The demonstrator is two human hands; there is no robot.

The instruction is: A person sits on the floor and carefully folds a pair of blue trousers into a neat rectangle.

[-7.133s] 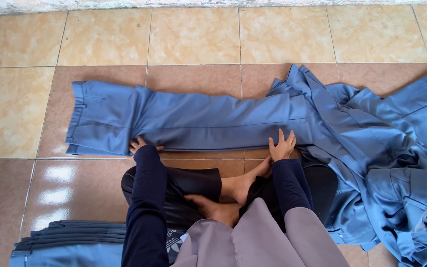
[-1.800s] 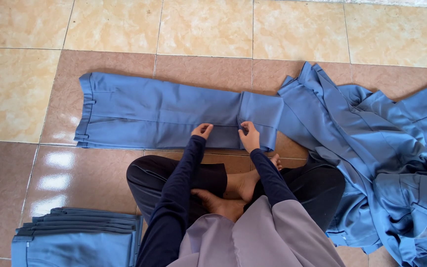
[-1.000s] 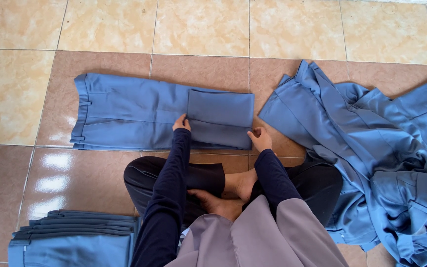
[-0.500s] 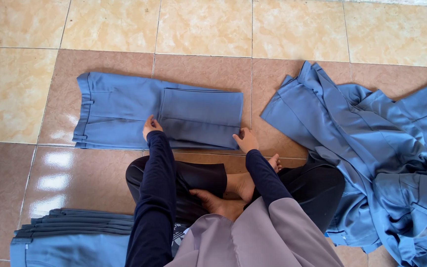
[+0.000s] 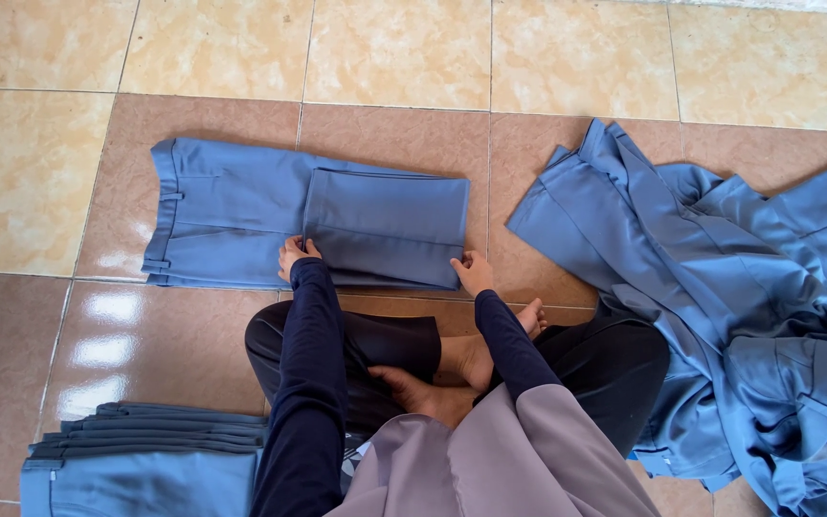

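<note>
Bare tiles (image 5: pixel 394 48) ahead; trouser heap (image 5: pixel 720 287) blocks right, folded stack (image 5: pixel 145 460) near-left.

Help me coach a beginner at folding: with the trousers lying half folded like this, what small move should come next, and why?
Probably fold the doubled leg section over once more toward the waistband. The blue trousers lie flat with the legs folded once; the left hand rests at that fold's inner edge, the right hand at its outer corner. The folded stack nearby looks more compact.

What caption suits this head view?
Both hands, left hand and right hand, press half-folded blue trousers on the tiled floor.
</note>
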